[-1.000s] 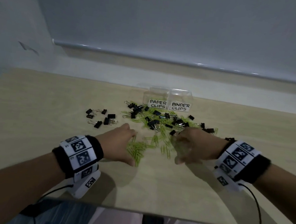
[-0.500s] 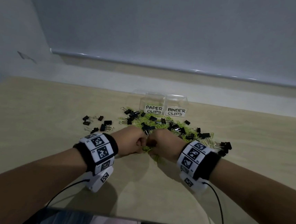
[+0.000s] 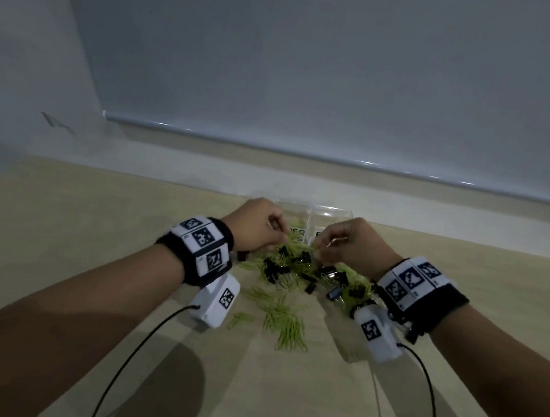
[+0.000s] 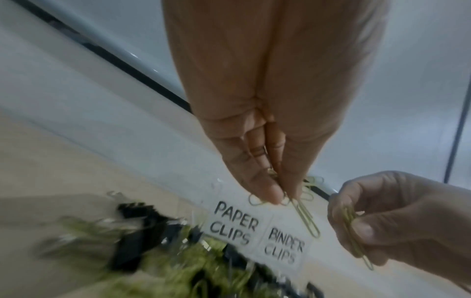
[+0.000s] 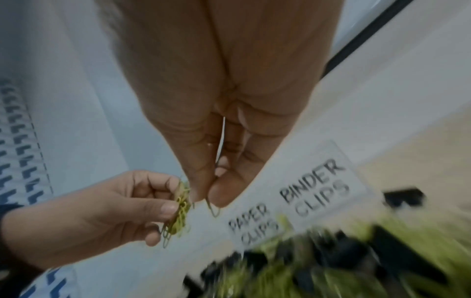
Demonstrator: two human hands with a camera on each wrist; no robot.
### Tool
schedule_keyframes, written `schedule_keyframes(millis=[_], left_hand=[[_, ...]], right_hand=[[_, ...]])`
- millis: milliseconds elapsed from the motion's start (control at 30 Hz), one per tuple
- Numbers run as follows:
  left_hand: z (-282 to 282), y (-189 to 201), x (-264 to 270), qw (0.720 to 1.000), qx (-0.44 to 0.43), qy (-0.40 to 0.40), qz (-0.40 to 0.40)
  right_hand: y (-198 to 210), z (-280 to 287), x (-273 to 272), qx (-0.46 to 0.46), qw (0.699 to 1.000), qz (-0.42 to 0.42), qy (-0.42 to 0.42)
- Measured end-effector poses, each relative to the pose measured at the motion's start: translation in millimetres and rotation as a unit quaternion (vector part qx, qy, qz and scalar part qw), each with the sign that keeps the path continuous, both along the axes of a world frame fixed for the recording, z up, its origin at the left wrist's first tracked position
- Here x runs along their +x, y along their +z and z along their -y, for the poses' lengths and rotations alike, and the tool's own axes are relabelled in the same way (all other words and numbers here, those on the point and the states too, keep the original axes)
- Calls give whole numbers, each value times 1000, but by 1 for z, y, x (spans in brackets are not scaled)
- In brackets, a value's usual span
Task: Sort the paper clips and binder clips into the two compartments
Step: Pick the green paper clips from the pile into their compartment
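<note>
A clear two-compartment box (image 3: 331, 213) labelled PAPER CLIPS (image 4: 234, 221) and BINDER CLIPS (image 5: 314, 191) stands at the back of the table. In front of it lies a mixed pile of green paper clips (image 3: 286, 320) and black binder clips (image 3: 274, 270). My left hand (image 3: 279, 234) hovers just in front of the paper clip compartment and pinches a small bunch of green paper clips (image 4: 304, 210). My right hand (image 3: 322, 248), close beside it, pinches a few green paper clips (image 4: 354, 236) between thumb and fingers. The box's inside is mostly hidden by both hands.
A pale wall and a ledge (image 3: 338, 167) rise right behind the box. Black cables (image 3: 138, 353) trail from both wrist cameras toward me. Bare wooden tabletop (image 3: 63, 228) stretches left and right of the pile.
Both hands gathered paper clips from the table, closed on them, then lifted and moved forward over the pile to the front of the box.
</note>
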State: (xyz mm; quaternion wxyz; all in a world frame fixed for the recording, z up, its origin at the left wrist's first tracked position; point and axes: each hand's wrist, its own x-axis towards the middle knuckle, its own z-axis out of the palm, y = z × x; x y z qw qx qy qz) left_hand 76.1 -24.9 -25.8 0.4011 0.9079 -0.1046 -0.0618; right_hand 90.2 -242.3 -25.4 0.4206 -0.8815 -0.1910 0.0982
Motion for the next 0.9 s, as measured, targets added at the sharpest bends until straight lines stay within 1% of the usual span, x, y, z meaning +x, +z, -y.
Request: schedule_keyframes(millis=[67,133,167,233,300,367,400,467,500,533,567,633,667,733,800,900], left_hand=[[7,8,22,998,-41,51,24],[14,11,43,992,-62,102,39],[18,11,53,990,-53,125,45],[26,6,69,987,2,154,52],[30,0,77,985,64,152,43],[29,-4,78,987,93,131,29],[26,-4,77,988,90,123,26],[12,1,68,990,51,127,30],[3,3,62,990,41,130,39],[-7,4,54,990,50,126,46],[-17,4,46,990,80,110,46],[-31,0,26,980,189,53,22],[-35,-4,18,971,239,22,4],[-37,-14,8,954,299,-18,-22],[-33,-23,4,948,317,-27,-23],[-28,-32,4,953,301,-14,-5]], right_hand=[[12,-6,22,30,999,22,-33],[18,-15,45,42,995,52,-70],[17,-20,55,42,993,68,-87],[11,-32,71,24,988,93,-124],[2,-43,79,-19,984,104,-140],[-7,-51,82,-93,982,112,-121],[-10,-52,81,-123,979,122,-110],[-11,-52,73,-150,973,155,-84],[-10,-52,67,-152,971,173,-57],[-9,-51,58,-157,970,185,-20],[-8,-52,48,-169,968,185,24],[-10,-56,27,-215,958,160,101],[-12,-60,19,-242,951,148,126],[-18,-70,8,-287,937,134,148],[-24,-81,2,-322,927,124,150],[-31,-90,-1,-349,917,123,149]])
